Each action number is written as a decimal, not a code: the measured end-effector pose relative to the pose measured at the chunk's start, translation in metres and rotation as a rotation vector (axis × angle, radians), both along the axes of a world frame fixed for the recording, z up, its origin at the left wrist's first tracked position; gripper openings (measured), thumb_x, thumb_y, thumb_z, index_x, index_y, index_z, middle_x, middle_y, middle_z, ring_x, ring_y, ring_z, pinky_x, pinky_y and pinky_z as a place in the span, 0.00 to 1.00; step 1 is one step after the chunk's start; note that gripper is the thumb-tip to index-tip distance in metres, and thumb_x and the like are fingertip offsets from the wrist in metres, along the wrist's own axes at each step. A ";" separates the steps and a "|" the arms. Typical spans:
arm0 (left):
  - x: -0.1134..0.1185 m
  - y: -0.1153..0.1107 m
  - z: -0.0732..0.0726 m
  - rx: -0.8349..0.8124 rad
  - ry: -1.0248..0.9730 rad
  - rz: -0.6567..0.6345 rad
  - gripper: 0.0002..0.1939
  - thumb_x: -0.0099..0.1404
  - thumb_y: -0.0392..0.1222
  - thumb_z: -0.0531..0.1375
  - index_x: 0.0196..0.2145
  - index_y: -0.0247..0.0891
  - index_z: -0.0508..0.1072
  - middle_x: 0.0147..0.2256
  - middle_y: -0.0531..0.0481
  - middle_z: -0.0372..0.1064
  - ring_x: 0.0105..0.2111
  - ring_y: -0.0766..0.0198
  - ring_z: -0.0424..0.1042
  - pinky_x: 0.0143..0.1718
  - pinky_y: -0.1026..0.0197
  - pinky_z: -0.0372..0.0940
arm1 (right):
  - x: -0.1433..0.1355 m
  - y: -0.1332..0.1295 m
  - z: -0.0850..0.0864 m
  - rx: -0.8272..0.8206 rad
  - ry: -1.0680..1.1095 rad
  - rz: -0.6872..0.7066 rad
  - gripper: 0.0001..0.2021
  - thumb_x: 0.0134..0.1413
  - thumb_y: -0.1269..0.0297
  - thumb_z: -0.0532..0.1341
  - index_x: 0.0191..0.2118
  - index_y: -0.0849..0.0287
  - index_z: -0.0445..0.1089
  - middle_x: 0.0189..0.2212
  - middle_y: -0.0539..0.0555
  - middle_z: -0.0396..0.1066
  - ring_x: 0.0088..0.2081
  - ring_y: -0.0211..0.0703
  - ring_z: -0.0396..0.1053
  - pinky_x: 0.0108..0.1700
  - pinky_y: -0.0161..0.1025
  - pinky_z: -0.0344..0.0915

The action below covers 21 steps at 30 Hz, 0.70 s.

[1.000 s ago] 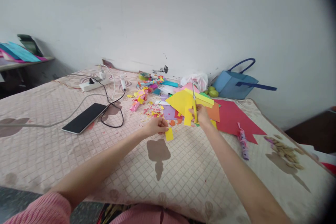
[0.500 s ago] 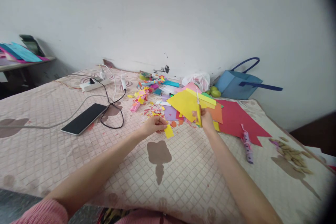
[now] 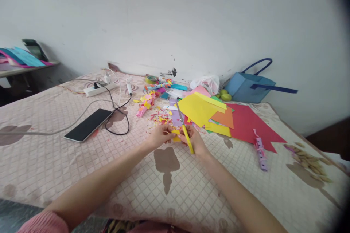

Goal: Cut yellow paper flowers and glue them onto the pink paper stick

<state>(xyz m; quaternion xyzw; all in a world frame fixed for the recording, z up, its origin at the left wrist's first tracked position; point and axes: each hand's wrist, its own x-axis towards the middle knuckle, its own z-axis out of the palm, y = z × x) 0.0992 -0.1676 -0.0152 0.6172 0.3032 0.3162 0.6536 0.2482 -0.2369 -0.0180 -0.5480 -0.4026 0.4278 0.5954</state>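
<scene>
Positioning, apparently, the yellow piece [image 3: 176, 139] between our hands, we pinch it with the left hand [image 3: 160, 134]; the right hand [image 3: 196, 140], gripping scissors [image 3: 188, 139], meets it. Cutting would require turning the blades onto it.

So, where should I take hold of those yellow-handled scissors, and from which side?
Probably by the yellow handles, from the near side: they angle back this way, while the metal blades point away. The scissors lie across the right hand, so the handles' near end, jutting past it, looks easiest.
</scene>
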 end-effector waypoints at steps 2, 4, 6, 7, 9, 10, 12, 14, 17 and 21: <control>0.001 -0.004 0.004 0.020 -0.079 0.104 0.09 0.52 0.37 0.66 0.25 0.35 0.68 0.17 0.55 0.66 0.16 0.71 0.66 0.18 0.71 0.58 | 0.002 -0.002 0.002 0.005 0.034 -0.033 0.19 0.35 0.60 0.70 0.30 0.58 0.61 0.19 0.42 0.64 0.15 0.29 0.57 0.15 0.28 0.53; 0.001 -0.008 0.007 0.089 -0.178 0.180 0.07 0.53 0.36 0.66 0.27 0.36 0.69 0.24 0.51 0.70 0.24 0.68 0.71 0.28 0.67 0.65 | 0.003 -0.004 0.003 -0.005 0.090 -0.039 0.18 0.39 0.56 0.69 0.31 0.57 0.60 0.18 0.42 0.64 0.14 0.29 0.56 0.14 0.27 0.51; -0.001 -0.012 0.011 0.221 -0.209 0.187 0.04 0.54 0.35 0.65 0.27 0.37 0.72 0.33 0.47 0.72 0.35 0.64 0.72 0.41 0.63 0.65 | 0.003 -0.005 0.003 -0.021 0.176 0.005 0.18 0.42 0.53 0.67 0.30 0.57 0.60 0.19 0.44 0.67 0.13 0.29 0.56 0.13 0.28 0.50; -0.002 -0.014 0.012 0.298 -0.191 0.160 0.03 0.54 0.36 0.65 0.27 0.38 0.73 0.35 0.46 0.71 0.39 0.63 0.71 0.45 0.63 0.63 | 0.003 -0.006 0.003 -0.030 0.221 0.046 0.17 0.43 0.52 0.66 0.30 0.58 0.61 0.20 0.45 0.68 0.13 0.29 0.56 0.13 0.28 0.50; -0.005 -0.018 0.014 0.432 -0.139 0.065 0.01 0.57 0.36 0.63 0.27 0.40 0.75 0.37 0.44 0.71 0.42 0.62 0.69 0.49 0.61 0.60 | 0.001 -0.006 0.001 -0.037 0.283 0.121 0.17 0.44 0.52 0.65 0.27 0.59 0.61 0.17 0.45 0.65 0.12 0.28 0.55 0.13 0.28 0.50; -0.006 -0.019 0.015 0.480 -0.123 0.015 0.02 0.57 0.36 0.62 0.27 0.40 0.75 0.39 0.44 0.70 0.42 0.61 0.68 0.50 0.60 0.60 | 0.001 -0.007 0.001 -0.034 0.294 0.139 0.17 0.44 0.53 0.66 0.26 0.59 0.60 0.15 0.44 0.64 0.12 0.28 0.55 0.13 0.28 0.50; -0.007 -0.022 0.014 0.545 -0.113 -0.040 0.03 0.58 0.36 0.62 0.28 0.41 0.76 0.42 0.43 0.69 0.44 0.60 0.67 0.51 0.59 0.59 | 0.000 -0.007 0.000 -0.022 0.282 0.128 0.16 0.41 0.57 0.68 0.26 0.59 0.60 0.14 0.42 0.61 0.12 0.28 0.54 0.13 0.27 0.49; -0.005 -0.022 0.011 0.552 -0.119 -0.019 0.03 0.58 0.37 0.62 0.29 0.41 0.76 0.45 0.42 0.67 0.47 0.58 0.66 0.52 0.58 0.59 | -0.001 -0.007 0.000 0.000 0.253 0.066 0.17 0.39 0.60 0.69 0.28 0.58 0.59 0.15 0.41 0.60 0.13 0.27 0.54 0.13 0.27 0.49; 0.001 -0.020 0.001 0.392 -0.167 0.054 0.03 0.56 0.39 0.64 0.28 0.38 0.75 0.47 0.41 0.66 0.48 0.57 0.66 0.47 0.59 0.62 | -0.002 -0.008 0.000 0.026 0.201 -0.008 0.17 0.37 0.64 0.68 0.30 0.57 0.58 0.20 0.41 0.61 0.15 0.27 0.57 0.14 0.26 0.49; 0.007 -0.014 -0.011 0.014 -0.204 0.018 0.11 0.51 0.42 0.67 0.27 0.34 0.71 0.33 0.47 0.71 0.33 0.65 0.70 0.35 0.64 0.64 | -0.002 -0.008 -0.002 0.010 0.148 0.016 0.17 0.34 0.70 0.66 0.31 0.56 0.58 0.23 0.41 0.62 0.16 0.27 0.57 0.14 0.26 0.51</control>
